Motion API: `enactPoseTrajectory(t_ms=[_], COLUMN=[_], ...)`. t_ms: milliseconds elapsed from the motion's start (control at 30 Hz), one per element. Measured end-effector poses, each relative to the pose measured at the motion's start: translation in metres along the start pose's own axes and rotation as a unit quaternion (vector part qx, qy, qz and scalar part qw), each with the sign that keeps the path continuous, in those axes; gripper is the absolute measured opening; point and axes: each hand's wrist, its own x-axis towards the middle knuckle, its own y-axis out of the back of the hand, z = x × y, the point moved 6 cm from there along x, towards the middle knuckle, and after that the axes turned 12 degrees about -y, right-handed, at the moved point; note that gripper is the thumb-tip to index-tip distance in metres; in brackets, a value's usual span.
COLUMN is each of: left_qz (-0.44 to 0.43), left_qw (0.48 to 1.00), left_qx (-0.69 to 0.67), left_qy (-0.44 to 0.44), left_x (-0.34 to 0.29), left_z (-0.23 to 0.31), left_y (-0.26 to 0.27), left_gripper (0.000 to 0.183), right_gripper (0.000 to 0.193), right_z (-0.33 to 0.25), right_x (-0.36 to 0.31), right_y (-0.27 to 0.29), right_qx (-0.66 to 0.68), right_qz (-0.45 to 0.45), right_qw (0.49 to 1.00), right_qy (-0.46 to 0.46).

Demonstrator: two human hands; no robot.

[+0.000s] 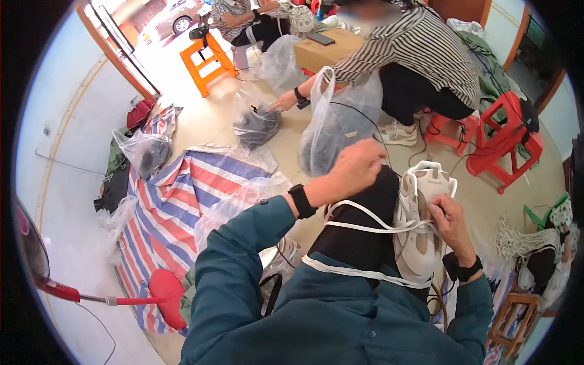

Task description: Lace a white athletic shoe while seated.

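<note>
A white and beige sneaker point(420, 243) rests on my right thigh, its toe toward me and its tongue pointing away. Flat white shoelaces point(365, 228) run from its lower eyelets leftward over my dark trousers; another length of lace lies across my lap. My right hand point(449, 222) is closed at the sneaker's right side, fingertips pinching by the eyelet edge. Above my left knee, my left hand point(356, 167) is raised with its fingers curled together. Whatever may be between those fingertips is hidden.
Ahead, a co-worker in a striped top point(420, 48) reaches toward a plastic bag point(258, 125). A larger clear bag point(340, 131) stands before my knees. Striped sheeting point(182, 213) covers floor at left. Red stools point(505, 140) and a bundle of white laces point(526, 240) are at right.
</note>
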Motion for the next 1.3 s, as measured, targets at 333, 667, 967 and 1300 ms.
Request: enactPoseTrajectory(t_ms=[333,667,967,1300], left_qz=[-0.156,-0.376,-0.407,-0.402], left_qw=[0.955,0.890,0.901,0.895], left_qx=[0.001,0.137,0.127,0.043], left_qy=[-0.252,-0.219,-0.080,0.187], left_x=[0.030,0.021,0.016,-0.001], left_z=[0.091,0.083,0.067,0.014], left_y=[-0.074,-0.107,-0.121,-0.124], left_gripper=[0.010,0.018,0.023,0.024], right_gripper=[0.017,0.016,0.019,0.018], right_z=[0.004,0.003,0.006,0.006], right_x=[0.001,0.005,0.007,0.007], right_y=[0.002,0.001,-0.006,-0.011], right_qx=[0.110,0.243,0.171,0.210], right_qz=[-0.057,-0.114,-0.053,-0.023], right_qw=[0.992,0.963,0.983,0.974], right_qy=[-0.021,-0.018,0.045,0.087])
